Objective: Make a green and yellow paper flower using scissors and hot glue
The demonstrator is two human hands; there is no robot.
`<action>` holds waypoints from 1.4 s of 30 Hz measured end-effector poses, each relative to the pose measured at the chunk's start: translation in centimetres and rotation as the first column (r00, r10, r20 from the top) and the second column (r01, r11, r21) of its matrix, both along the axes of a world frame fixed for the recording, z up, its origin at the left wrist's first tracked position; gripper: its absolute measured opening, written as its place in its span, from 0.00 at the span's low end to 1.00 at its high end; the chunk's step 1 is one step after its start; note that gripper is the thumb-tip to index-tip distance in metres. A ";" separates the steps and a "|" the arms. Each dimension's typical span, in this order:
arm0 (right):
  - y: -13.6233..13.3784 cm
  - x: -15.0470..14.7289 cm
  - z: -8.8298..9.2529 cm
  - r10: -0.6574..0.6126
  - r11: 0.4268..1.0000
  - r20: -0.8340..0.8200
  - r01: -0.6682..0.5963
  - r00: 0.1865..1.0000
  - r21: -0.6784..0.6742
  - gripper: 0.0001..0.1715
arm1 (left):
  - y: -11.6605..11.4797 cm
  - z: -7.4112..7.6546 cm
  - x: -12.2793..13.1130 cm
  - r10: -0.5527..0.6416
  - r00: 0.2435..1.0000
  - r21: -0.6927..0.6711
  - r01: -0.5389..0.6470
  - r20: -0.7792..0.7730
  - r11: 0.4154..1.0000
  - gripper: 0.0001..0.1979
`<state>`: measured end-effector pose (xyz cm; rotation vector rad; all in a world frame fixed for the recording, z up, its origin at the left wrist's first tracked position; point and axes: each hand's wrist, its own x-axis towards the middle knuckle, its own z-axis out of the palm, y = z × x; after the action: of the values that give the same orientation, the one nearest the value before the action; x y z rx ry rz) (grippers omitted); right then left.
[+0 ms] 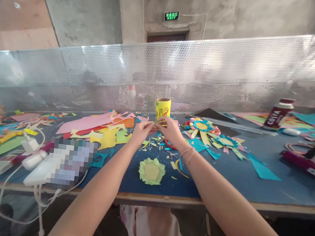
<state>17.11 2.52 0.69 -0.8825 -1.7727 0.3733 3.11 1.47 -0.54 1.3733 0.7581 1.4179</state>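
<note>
My left hand (143, 131) and my right hand (170, 129) meet over the middle of the blue table, fingertips pinched close together. Whatever lies between the fingers is too small to make out. Just behind them stands an upright yellow roll (163, 108) with red and dark print. Nearer to me, between my forearms, a light green paper flower with a tan centre (151, 171) lies flat. Small paper scraps are scattered beneath and around both hands. To the right of my right hand lie a multicoloured paper rosette (201, 126) and another with a blue ring (227, 142).
Pink paper (88, 122) and yellow pieces (108, 138) lie at left, beside a white device (37, 170) with cables. At right are a dark red bottle (279, 114), a purple power strip (306, 166) and a blue paper triangle (263, 168). A perforated metal screen (226, 71) stands behind.
</note>
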 end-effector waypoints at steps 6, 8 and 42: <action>-0.7 0.1 0.6 0.072 0.995 0.041 -0.069 0.997 -0.069 0.07 | -0.2 0.2 -0.2 0.008 1.000 -0.005 -0.008 0.018 1.000 0.13; -0.8 0.1 0.8 0.076 0.992 0.006 -0.075 0.997 -0.101 0.07 | -0.4 0.3 -0.2 -0.027 0.999 -0.024 0.029 0.044 0.999 0.13; -0.4 -0.6 -0.1 0.160 0.981 -0.226 -0.180 0.961 -0.071 0.14 | -0.5 0.9 -0.3 0.185 0.976 -0.120 -0.172 0.111 0.978 0.05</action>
<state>16.49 2.12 0.63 -0.7232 -1.6403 0.6433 2.80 0.95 0.32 1.1462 0.8838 1.5608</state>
